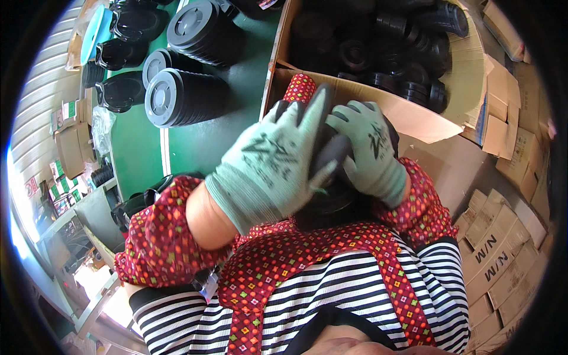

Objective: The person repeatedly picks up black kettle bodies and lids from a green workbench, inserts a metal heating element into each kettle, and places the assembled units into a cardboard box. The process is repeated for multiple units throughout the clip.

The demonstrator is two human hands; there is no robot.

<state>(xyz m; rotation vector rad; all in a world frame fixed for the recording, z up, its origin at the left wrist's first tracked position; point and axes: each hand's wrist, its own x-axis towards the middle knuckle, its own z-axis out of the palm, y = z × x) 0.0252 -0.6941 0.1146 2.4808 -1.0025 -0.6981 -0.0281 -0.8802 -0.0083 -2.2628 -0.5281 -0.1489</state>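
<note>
A black, round plastic part (pixel 332 206) sits between my hands, close against my chest. Much of it is covered by the gloves, so its exact kind does not show. My left hand (pixel 269 157), in a pale green glove with dark fingertips, grips it from the left, thumb and fingers around its upper portion. On the other side my right hand (pixel 373 151), gloved the same way, has its fingers curled over it. Beyond the hands stands an open cardboard box (pixel 408 118) holding several black round parts (pixel 355 56).
Stacks of black round pieces with grey discs on top (pixel 168 97) stand on the green table (pixel 195 145) at the left. Glossy black curved pieces (pixel 121 92) line its far left side, near a light blue dish (pixel 94 35). Flattened cardboard cartons (pixel 494 254) lie at the right.
</note>
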